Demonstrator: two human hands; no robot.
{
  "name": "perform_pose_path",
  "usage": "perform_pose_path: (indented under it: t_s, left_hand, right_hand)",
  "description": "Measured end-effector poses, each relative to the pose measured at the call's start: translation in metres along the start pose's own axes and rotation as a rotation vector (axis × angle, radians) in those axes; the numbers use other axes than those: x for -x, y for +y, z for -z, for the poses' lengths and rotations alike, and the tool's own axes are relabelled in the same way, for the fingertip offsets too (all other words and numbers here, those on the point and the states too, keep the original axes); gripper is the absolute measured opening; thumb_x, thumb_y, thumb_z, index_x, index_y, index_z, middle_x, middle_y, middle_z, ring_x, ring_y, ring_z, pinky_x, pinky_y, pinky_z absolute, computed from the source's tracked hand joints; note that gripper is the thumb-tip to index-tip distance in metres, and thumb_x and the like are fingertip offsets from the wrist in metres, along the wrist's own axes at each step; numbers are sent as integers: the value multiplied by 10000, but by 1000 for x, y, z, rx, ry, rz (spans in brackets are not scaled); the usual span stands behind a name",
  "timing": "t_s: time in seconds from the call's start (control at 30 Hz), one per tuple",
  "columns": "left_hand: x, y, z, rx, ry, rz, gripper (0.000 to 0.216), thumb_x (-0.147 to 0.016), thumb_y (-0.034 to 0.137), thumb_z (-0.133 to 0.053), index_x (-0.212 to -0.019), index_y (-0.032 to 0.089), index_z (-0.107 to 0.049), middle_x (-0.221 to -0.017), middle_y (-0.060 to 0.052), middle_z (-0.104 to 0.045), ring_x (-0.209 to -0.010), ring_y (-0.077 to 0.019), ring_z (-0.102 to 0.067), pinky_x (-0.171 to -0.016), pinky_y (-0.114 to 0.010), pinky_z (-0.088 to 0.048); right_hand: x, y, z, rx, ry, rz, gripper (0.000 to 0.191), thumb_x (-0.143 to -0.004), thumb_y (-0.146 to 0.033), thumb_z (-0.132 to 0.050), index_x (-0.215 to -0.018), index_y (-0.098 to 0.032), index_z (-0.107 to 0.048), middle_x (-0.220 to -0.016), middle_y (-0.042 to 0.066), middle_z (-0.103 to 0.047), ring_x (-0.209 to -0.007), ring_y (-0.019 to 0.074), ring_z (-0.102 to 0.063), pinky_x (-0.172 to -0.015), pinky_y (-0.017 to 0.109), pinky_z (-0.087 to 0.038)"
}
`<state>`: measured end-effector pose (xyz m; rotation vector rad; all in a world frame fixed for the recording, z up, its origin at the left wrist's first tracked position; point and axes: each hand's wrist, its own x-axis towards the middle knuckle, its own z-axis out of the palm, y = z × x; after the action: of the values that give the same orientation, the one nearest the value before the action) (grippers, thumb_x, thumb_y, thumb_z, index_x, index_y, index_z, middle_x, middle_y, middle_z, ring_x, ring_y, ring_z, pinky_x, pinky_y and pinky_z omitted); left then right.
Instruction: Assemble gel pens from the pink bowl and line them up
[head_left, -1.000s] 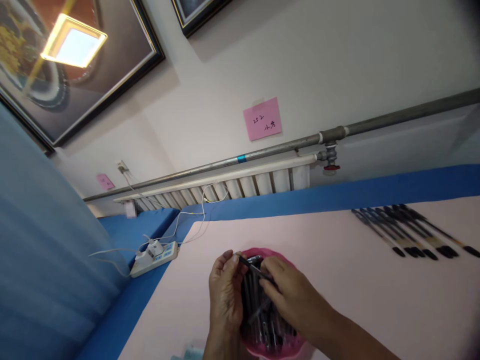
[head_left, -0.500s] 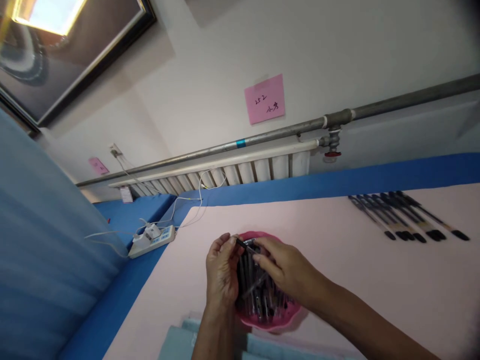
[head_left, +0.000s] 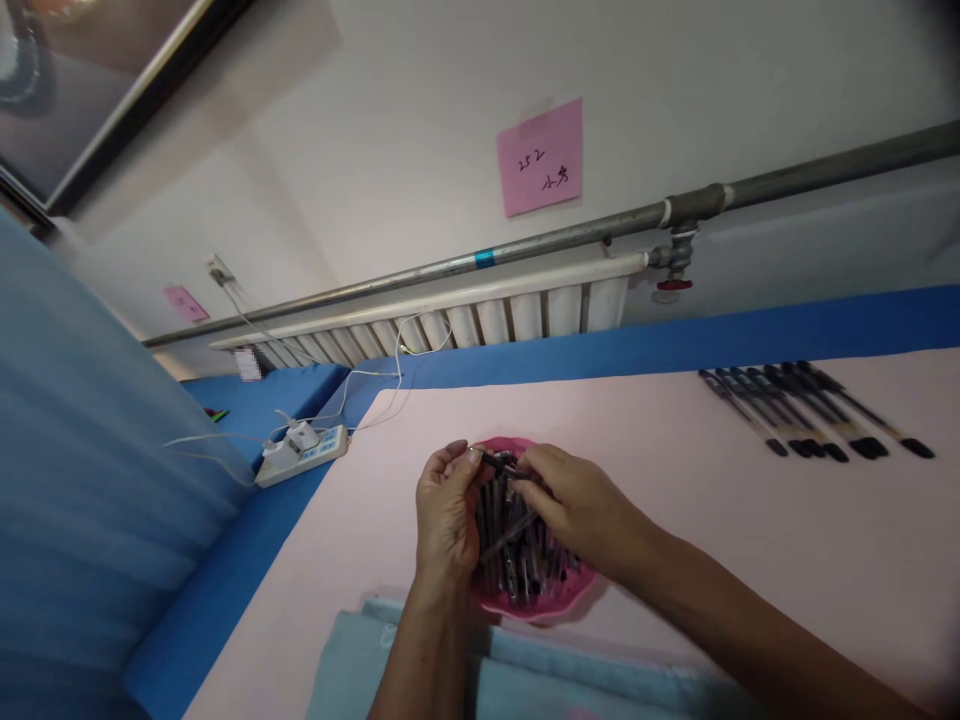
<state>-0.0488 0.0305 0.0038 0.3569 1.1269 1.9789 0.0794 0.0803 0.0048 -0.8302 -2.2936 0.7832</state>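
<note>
Over the far part of a pink scalloped basin [head_left: 559, 607], my left hand [head_left: 448, 510] and my right hand [head_left: 574, 505] are close together. Both pinch a slim dark pen [head_left: 496, 463], the left at its left end and the right at its right end. The fingers hide both of its ends. Below them, the basin holds many slim pens [head_left: 517, 550] with dark and clear parts, lying in a heap. Small details of the held pen are too blurred to make out.
At the right, several black-tipped, pen-like sticks [head_left: 814, 410] lie side by side on the pink sheet [head_left: 645, 400]. A power strip [head_left: 304, 457] with plugs and white cables lies at the left. Folded light-blue cloth [head_left: 585, 685] is nearest me. A radiator [head_left: 495, 318] and pipe run behind.
The camera view has shifted slightly, so the wall sits higher and more of the blue cloth shows. Both hands stay on the pen, which now lies more level between them.
</note>
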Motion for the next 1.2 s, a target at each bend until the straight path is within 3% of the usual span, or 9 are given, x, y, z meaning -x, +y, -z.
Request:
perform_pose_path:
  t_s: [0.2,0.37,0.7,0.87,1.0,1.1,1.2]
  left_hand:
    - [2,0,0,-8,-12,7,328,-562,128,-762,-825,133,-566,-704,-6,-648,-639,-98,-626,-652,-224,-491]
    - [2,2,-1,-29,-42,-4,351,-541,152,-777,-823,133,-570,-709,-6,-651,-648,-101,-626,-669,-238,-486]
    - [1,6,2,-36,-174,13,345,-592,178,-753,-882,139,-572,-730,-12,-663,-681,-110,-632,-705,-252,-475]
    - [-2,4,4,-176,-167,14,361,-638,214,-725,-960,136,-582,-884,-79,-680,-808,-153,-644,-765,-284,-463]
    - [-7,2,10,-248,-124,7,302,-633,223,-719,-899,137,-603,-792,-57,-672,-724,-143,-631,-723,-281,-459]
    - [-14,2,18,-451,-94,-100,213,-679,244,-670,-872,163,-634,-835,-58,-670,-749,-150,-610,-751,-295,-444]
    - [-20,1,23,-827,-107,-327,146,-717,189,-601,-844,207,-671,-890,-59,-673,-845,-186,-581,-819,-326,-407]
  right_hand:
    - [-1,2,-2,-34,9,57,108,-798,-178,-471,-888,-191,-528,-901,53,-590,-830,178,-532,-726,305,-398]
    - [-1,-3,-1,-82,-11,-29,92,-817,-201,-448,-749,-193,-509,-745,20,-568,-684,152,-507,-634,284,-381]
    - [-3,-6,9,-649,-224,-330,105,-790,-227,-486,-690,-197,-495,-457,-91,-398,-386,60,-358,-413,191,-285]
    - [-8,7,15,-628,-170,-445,117,-782,-249,-490,-690,-184,-518,-457,-76,-439,-354,55,-366,-372,184,-260]
    - [-9,11,19,-600,-134,-415,150,-789,-288,-484,-707,-178,-545,-463,-67,-457,-357,56,-379,-373,187,-278]
    - [-9,12,20,-607,-119,-407,182,-800,-301,-472,-685,-177,-538,-459,-64,-453,-353,52,-374,-370,187,-279]
    - [-8,12,23,-624,-80,-402,174,-800,-299,-478,-704,-174,-552,-459,-63,-453,-362,54,-374,-375,189,-285]
